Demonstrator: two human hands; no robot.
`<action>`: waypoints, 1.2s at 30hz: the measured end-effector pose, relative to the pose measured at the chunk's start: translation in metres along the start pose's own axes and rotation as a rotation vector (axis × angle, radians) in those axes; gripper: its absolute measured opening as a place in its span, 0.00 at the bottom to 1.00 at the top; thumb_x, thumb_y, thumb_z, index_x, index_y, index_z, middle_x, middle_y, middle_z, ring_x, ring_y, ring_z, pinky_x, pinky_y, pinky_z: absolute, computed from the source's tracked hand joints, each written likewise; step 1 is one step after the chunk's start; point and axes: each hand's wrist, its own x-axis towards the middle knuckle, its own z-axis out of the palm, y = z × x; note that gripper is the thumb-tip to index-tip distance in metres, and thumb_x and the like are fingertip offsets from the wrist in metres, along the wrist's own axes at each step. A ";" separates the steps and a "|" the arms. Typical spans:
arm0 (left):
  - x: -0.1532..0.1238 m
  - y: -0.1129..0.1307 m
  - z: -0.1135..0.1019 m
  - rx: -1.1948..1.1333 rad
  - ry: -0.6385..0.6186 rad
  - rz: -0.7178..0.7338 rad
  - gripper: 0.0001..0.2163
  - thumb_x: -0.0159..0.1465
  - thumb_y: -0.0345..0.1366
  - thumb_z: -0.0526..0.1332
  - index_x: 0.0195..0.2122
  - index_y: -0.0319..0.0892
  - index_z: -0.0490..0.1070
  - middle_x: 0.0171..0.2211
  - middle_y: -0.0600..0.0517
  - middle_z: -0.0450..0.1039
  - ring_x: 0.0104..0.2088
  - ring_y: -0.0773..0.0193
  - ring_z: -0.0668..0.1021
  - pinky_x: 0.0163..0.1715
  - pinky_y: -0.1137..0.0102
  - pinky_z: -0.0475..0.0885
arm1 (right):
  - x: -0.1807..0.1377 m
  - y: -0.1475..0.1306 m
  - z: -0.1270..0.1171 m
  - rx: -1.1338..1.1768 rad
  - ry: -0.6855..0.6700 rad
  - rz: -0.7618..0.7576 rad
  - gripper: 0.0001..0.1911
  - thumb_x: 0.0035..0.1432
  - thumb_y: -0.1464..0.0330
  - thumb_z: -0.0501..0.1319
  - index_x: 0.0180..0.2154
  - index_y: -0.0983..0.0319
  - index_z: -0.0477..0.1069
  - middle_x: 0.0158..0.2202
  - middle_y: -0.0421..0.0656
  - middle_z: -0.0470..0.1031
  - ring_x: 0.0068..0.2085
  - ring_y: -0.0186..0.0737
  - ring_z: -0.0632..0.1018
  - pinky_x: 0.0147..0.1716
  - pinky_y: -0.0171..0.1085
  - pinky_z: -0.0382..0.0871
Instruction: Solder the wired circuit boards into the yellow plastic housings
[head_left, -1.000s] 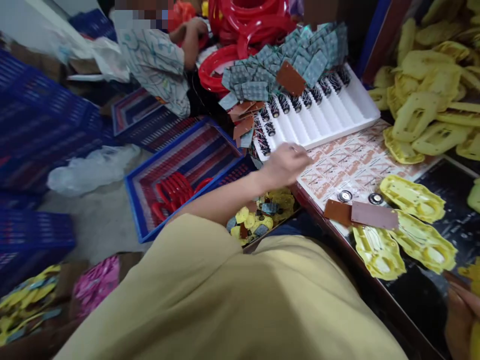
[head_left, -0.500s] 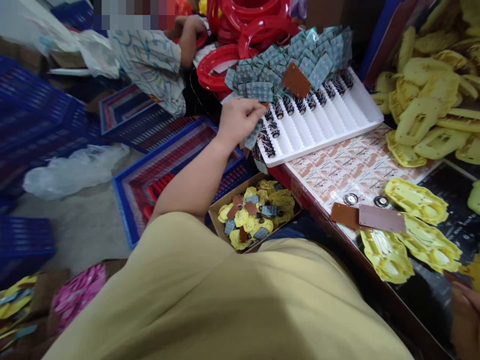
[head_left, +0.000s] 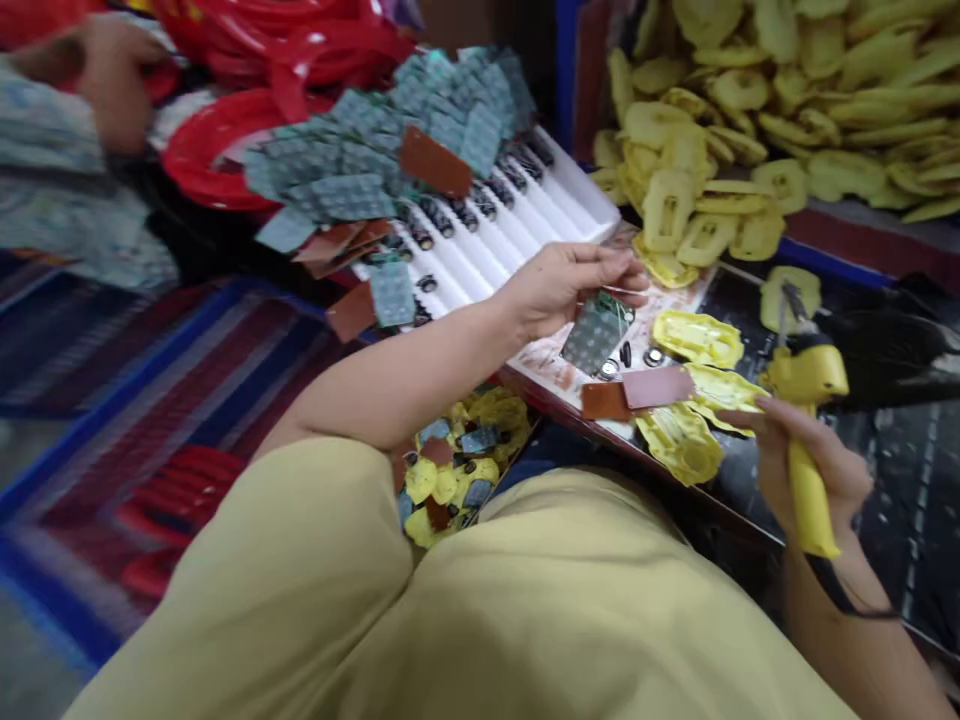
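Observation:
My left hand (head_left: pixel 566 285) is pinched on the thin wires of a grey-green circuit board (head_left: pixel 596 338), which hangs under the fingers. A small black part dangles beside the board. My right hand (head_left: pixel 821 465) is wrapped round the handle of a yellow hot glue gun (head_left: pixel 814 375), its nozzle pointing up and away. Between the hands lie open yellow plastic shells (head_left: pixel 697 338), a brown board (head_left: pixel 606 401), a pinkish board (head_left: pixel 658 386) and a round black-rimmed part (head_left: pixel 654 356).
A white foam tray (head_left: pixel 480 265) carries piled circuit boards (head_left: pixel 352 150) with wired parts in its slots. Yellow shells (head_left: pixel 667 210) are heaped at the back right. Below the table edge is a box of yellow pieces (head_left: pixel 450 480). Another person's hand (head_left: pixel 120 80) works near red rings (head_left: pixel 217 150).
My left hand has moved right from the foam tray, carrying a circuit board over the table. My right hand has come further into view with the glue gun. The view has swung right.

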 end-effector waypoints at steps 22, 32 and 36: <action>0.022 -0.065 0.069 0.011 -0.529 -0.314 0.07 0.67 0.30 0.74 0.31 0.37 0.83 0.30 0.50 0.85 0.34 0.65 0.86 0.52 0.64 0.82 | 0.048 -0.014 0.014 0.070 0.235 -0.140 0.15 0.66 0.70 0.74 0.51 0.52 0.78 0.41 0.37 0.87 0.37 0.44 0.88 0.37 0.39 0.86; 0.045 -0.019 0.049 0.844 -0.585 0.161 0.04 0.62 0.29 0.71 0.30 0.39 0.83 0.24 0.55 0.80 0.30 0.66 0.82 0.45 0.67 0.79 | 0.067 0.032 0.018 0.058 0.082 0.085 0.11 0.70 0.58 0.72 0.50 0.52 0.77 0.39 0.38 0.86 0.39 0.42 0.88 0.43 0.40 0.86; 0.081 -0.022 0.032 1.050 -0.520 0.270 0.02 0.59 0.30 0.71 0.31 0.41 0.84 0.25 0.55 0.79 0.34 0.63 0.82 0.45 0.66 0.77 | 0.071 0.080 0.029 -0.044 -0.186 0.063 0.19 0.69 0.47 0.69 0.50 0.54 0.78 0.45 0.43 0.87 0.44 0.47 0.88 0.47 0.45 0.85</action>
